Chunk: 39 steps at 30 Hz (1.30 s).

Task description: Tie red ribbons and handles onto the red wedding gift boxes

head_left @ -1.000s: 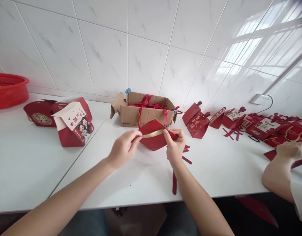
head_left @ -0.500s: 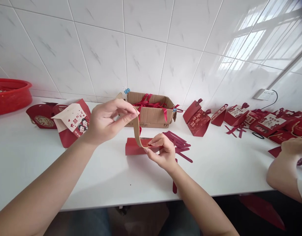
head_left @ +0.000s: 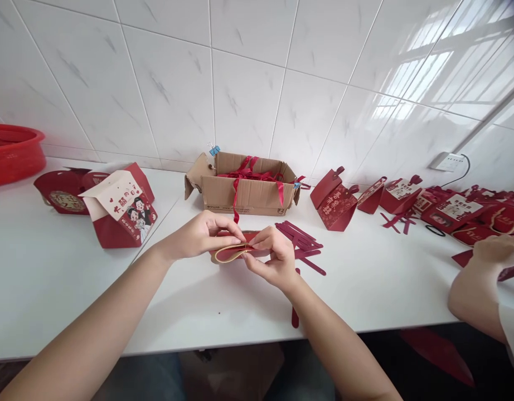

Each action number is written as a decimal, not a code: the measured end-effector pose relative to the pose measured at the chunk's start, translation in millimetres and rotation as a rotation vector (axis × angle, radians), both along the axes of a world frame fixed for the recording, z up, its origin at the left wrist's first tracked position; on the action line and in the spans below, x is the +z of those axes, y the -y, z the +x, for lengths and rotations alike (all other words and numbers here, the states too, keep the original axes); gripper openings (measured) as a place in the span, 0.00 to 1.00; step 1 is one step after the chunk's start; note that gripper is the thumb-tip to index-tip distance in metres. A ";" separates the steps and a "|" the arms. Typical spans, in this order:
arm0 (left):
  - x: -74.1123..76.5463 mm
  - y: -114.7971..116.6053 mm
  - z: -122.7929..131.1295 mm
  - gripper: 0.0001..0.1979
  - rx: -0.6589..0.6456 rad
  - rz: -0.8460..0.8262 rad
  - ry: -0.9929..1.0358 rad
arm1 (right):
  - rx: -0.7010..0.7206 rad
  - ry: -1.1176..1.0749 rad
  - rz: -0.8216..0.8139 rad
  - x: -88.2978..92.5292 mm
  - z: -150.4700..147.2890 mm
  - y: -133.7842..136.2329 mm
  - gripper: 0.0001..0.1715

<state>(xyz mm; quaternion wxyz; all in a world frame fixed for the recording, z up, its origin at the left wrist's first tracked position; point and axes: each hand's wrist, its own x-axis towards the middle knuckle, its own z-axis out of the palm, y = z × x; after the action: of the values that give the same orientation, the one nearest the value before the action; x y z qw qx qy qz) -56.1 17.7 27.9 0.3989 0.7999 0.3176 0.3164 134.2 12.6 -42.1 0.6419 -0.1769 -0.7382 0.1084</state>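
Strap (head_left: 222,260): gold, curled in a loop at a red box (head_left: 251,236) mid-worktop (head_left: 190,317).
Left hand (head_left: 209,236): pinching the strap's left part, thumb against fingers.
Right hand (head_left: 274,253): pinching the strap's other end by the red box.
Strips (head_left: 305,240): dark red, heaped just right of the right hand; one lies nearer.
Carton (head_left: 257,199): beyond the hands, ribbon (head_left: 235,197) hanging over its near side.
White-topped box (head_left: 123,211): left.
Basin (head_left: 14,161): far left.
Co-worker's hand (head_left: 497,250): right edge, grip unclear.
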 end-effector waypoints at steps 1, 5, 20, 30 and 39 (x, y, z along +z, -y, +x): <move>-2.7 -0.3 -1.8 0.09 -0.005 0.012 -0.002 | 0.009 0.003 0.006 -0.4 -0.7 0.2 0.11; -10.3 -3.2 -12.8 0.13 -0.108 0.065 0.014 | 0.020 0.001 0.036 -0.3 -1.8 1.2 0.11; -22.7 2.1 -5.5 0.13 -0.076 0.160 0.162 | -0.037 -0.015 -0.087 0.8 1.1 1.9 0.11; -22.7 17.8 16.2 0.14 0.110 -0.111 0.304 | -0.037 -0.001 -0.046 5.6 0.0 5.6 0.10; -21.0 17.4 13.8 0.13 0.071 -0.076 0.281 | -0.003 -0.013 -0.022 4.2 0.2 5.6 0.11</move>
<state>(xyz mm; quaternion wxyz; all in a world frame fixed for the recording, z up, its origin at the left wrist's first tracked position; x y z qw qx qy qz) -42.3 0.3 6.9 0.4581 0.7203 0.2983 0.4270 134.4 7.0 -38.0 0.6451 -0.1842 -0.7324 0.1165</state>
